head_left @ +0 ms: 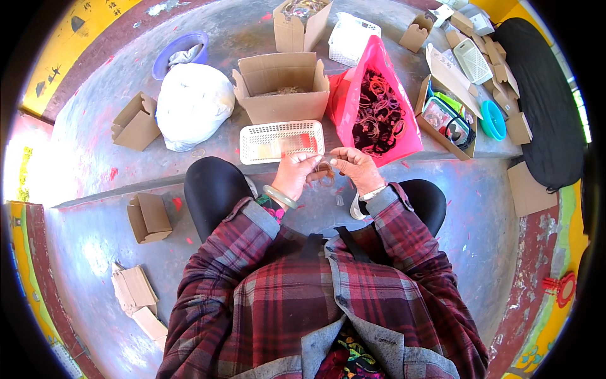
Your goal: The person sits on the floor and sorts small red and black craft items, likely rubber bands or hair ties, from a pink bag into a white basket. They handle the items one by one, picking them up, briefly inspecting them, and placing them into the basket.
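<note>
My left hand [294, 174] and my right hand [358, 169] meet in front of my knees, both with fingers pinched. Between them hangs a small bunch of thin brown rings that look like hair ties [326, 179]. The left fingers close on the bunch. The right thumb and forefinger pinch at its upper side, where what they grip is too small to make out. Just beyond my hands lies a white plastic basket [247, 140] with small pale and red items inside. To its right a pink bag [407, 120] gapes, full of dark and reddish hair ties [377, 117].
Behind the basket stands an open cardboard box [281, 106]. A stuffed white sack [194, 104] and a purple basin [165, 57] are at left. Another box [442, 136] and a teal basin [493, 120] stand at right. A raised step edge [126, 189] crosses before me.
</note>
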Tool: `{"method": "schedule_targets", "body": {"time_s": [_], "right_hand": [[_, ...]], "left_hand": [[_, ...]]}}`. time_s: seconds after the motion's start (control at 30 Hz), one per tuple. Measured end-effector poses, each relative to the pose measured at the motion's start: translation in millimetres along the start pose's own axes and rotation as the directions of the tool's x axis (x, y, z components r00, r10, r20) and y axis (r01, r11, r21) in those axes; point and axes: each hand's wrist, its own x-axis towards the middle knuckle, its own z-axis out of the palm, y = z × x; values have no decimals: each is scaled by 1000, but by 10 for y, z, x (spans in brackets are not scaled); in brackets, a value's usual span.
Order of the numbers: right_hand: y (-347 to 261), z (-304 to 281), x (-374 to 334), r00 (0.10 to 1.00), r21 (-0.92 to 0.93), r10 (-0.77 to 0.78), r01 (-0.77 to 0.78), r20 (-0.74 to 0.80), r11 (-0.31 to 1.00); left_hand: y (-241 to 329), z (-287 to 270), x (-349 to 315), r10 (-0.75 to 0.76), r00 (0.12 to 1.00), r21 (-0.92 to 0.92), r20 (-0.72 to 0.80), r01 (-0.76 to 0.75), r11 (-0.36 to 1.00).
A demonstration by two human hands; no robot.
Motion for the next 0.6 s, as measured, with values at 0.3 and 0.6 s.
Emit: {"method": "schedule_targets", "body": {"time_s": [0.3,0.6], "right_hand": [[141,-24,39,1000,11,-12,12,-27,1000],[-8,-13,3,1000,121,-18,18,-5,993]], "left_hand": [[15,117,-69,21,999,163,46,-29,986],[101,132,-103,68,995,158,77,-79,984]]}}
